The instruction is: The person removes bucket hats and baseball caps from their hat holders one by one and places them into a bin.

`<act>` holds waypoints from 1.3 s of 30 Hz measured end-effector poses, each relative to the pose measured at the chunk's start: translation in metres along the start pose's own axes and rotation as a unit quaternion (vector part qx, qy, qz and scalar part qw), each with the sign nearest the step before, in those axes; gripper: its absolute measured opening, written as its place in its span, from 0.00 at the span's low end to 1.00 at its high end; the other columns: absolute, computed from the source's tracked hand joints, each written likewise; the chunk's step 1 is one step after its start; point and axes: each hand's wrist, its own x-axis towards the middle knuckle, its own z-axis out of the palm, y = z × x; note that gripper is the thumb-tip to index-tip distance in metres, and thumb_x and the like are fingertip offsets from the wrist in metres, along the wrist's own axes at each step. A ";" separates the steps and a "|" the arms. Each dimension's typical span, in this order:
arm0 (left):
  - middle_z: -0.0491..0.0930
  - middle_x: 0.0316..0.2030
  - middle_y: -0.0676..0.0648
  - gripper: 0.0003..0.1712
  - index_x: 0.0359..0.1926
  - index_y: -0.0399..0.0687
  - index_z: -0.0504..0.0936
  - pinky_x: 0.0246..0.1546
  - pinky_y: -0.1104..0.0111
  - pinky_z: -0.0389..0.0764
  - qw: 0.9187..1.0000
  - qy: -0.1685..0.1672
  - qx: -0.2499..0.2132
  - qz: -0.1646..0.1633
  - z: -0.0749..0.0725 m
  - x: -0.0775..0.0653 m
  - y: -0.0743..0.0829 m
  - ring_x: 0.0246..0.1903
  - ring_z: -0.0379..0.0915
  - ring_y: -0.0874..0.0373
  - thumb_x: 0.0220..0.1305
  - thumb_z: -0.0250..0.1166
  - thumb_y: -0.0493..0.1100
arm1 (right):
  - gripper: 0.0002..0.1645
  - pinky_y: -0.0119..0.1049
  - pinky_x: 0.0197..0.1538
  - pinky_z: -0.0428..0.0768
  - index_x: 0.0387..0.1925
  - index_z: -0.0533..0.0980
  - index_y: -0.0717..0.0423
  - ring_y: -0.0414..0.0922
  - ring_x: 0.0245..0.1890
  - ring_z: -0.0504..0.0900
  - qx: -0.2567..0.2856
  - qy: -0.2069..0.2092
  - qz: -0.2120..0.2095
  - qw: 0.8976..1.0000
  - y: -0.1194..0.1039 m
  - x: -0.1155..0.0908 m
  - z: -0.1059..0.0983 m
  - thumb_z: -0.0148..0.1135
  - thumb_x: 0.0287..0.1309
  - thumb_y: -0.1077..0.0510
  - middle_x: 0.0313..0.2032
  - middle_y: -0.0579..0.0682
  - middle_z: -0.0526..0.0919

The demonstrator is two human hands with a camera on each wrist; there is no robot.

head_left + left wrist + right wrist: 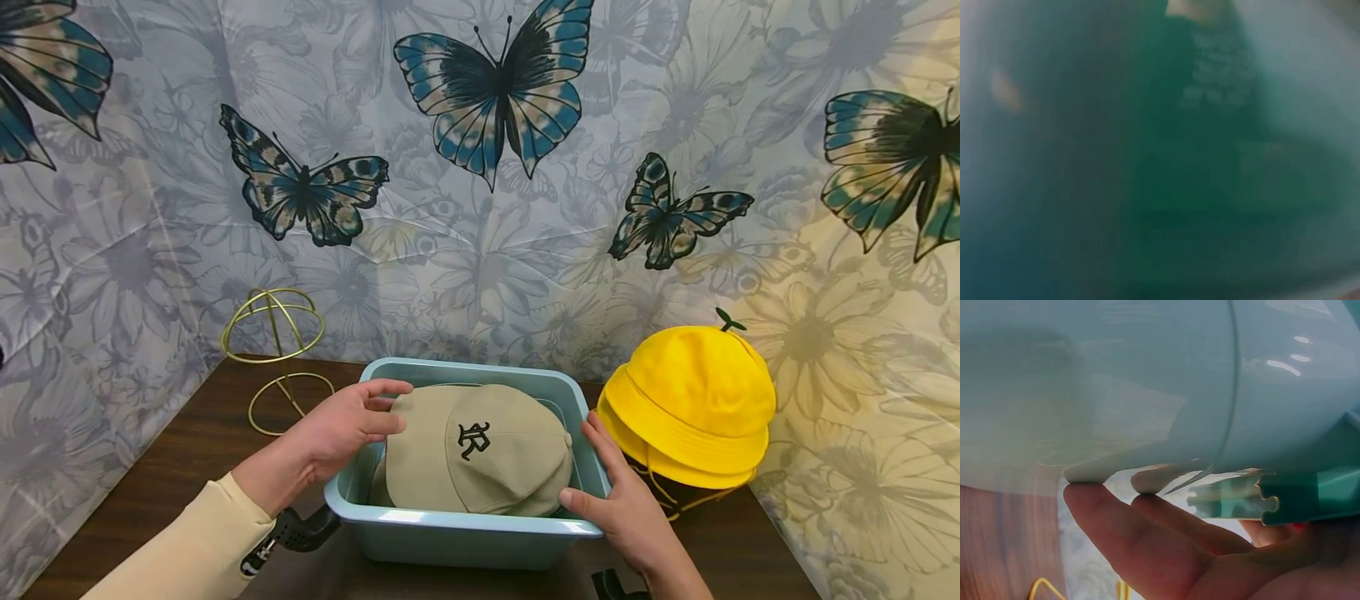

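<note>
A beige baseball cap (510, 450) with a dark embroidered letter lies in a light blue plastic basin (465, 522), its brim toward the left. More beige fabric shows beneath the brim. My left hand (337, 429) reaches over the basin's left rim, fingers loosely extended and apart, with the thumb at the brim's edge; whether it touches is hard to tell. At the right rim my right hand (626, 492) grips the basin, thumb over the corner. In the right wrist view, its fingertips (1094, 503) press the basin's outer wall (1147, 394). The left wrist view is a blur.
A yellow bucket hat (690, 400) with a small green sprout sits on a dark stand, right of the basin. A gold wire hat stand (273, 325) is at the back left of the brown table (150, 492). Behind hangs a butterfly-patterned cloth (487, 275).
</note>
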 end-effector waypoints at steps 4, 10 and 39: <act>0.55 0.70 0.30 0.30 0.69 0.37 0.66 0.65 0.39 0.51 1.000 0.011 0.012 -0.010 0.001 -0.002 0.001 0.68 0.51 0.33 0.68 0.61 0.35 | 0.56 0.71 0.65 0.41 0.77 0.52 0.54 0.58 0.75 0.39 0.003 -0.001 0.004 1.000 -0.001 0.000 0.000 0.74 0.55 0.50 0.78 0.44 0.41; 0.51 0.72 0.29 0.33 0.71 0.33 0.61 0.68 0.46 0.51 1.000 -0.011 -0.021 0.019 -0.003 -0.003 0.002 0.70 0.49 0.34 0.72 0.60 0.40 | 0.56 0.70 0.65 0.42 0.78 0.52 0.54 0.58 0.75 0.39 0.013 -0.002 0.012 1.000 -0.001 0.000 -0.001 0.73 0.55 0.52 0.78 0.44 0.40; 0.43 0.75 0.34 0.37 0.75 0.33 0.53 0.68 0.50 0.52 0.996 -0.005 -0.026 0.088 -0.022 -0.031 0.000 0.73 0.42 0.36 0.75 0.57 0.45 | 0.55 0.70 0.65 0.42 0.78 0.51 0.53 0.58 0.75 0.38 0.025 -0.006 0.017 1.000 -0.004 0.000 0.000 0.72 0.57 0.53 0.78 0.45 0.39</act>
